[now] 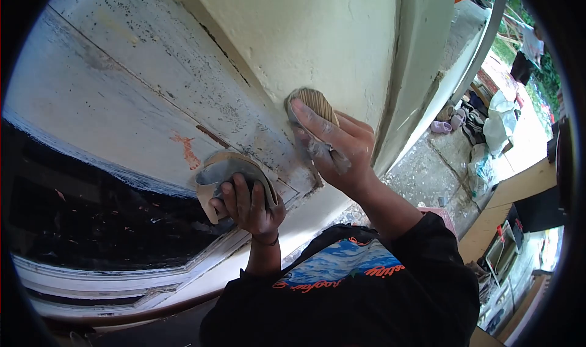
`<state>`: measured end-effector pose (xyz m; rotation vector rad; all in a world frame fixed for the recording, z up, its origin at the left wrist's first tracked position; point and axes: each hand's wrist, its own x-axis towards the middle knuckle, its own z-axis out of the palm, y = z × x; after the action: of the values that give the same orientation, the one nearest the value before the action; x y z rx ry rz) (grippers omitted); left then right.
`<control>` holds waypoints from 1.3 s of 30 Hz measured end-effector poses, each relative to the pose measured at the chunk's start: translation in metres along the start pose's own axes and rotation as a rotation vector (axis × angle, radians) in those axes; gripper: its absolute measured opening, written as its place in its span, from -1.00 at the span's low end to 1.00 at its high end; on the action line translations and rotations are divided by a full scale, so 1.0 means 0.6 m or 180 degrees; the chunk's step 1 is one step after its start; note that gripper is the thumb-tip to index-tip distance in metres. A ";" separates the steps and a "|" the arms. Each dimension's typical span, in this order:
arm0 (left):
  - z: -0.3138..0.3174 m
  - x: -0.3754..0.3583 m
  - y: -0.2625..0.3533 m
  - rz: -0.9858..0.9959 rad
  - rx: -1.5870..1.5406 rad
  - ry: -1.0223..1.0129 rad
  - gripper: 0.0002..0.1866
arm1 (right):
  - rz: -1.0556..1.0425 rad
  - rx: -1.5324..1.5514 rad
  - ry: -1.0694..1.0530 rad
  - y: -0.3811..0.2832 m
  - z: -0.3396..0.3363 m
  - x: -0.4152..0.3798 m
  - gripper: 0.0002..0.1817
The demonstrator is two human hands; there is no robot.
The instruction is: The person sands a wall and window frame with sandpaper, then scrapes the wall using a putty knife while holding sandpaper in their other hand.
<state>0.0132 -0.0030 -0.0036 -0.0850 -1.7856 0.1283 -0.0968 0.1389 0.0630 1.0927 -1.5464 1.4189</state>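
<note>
My right hand (336,139) grips a rounded pad with brown and dark stripes (314,101), fingers closed round it. It sits at the seam between the worn white wooden frame (201,84) and the cream wall (323,35). Pale dust coats the thumb and fingers. Lower and to the left, my left hand (247,209) has its fingers bent over a curled sheet (213,173), grey on one face and tan on the other, which looks like sandpaper. This sheet overlaps the frame's lower part, beside a bare reddish patch (185,151).
A dark glass pane (104,206) fills the frame's lower left. Along the right lie shoes (461,118) and white plastic bags (500,121) on a speckled concrete floor (427,176). A brown board (519,182) and stacked clutter (503,255) stand at the lower right.
</note>
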 end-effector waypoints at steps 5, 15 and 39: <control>-0.002 0.002 0.001 -0.0060 0.0105 -0.0035 -0.59 | 0.0193 0.0171 0.0095 0.004 -0.001 -0.006 -0.32; 0.002 -0.001 0.001 0.0008 0.0156 0.0023 -0.59 | 0.0464 0.0207 0.0189 -0.004 -0.018 0.023 -0.44; -0.001 -0.003 0.003 -0.0019 0.0199 -0.0063 -0.63 | 0.0719 0.0223 0.0239 0.001 -0.025 0.026 -0.67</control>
<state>0.0143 -0.0017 -0.0056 -0.0337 -1.8001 0.1812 -0.1027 0.1526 0.0786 0.9156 -1.6162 1.6573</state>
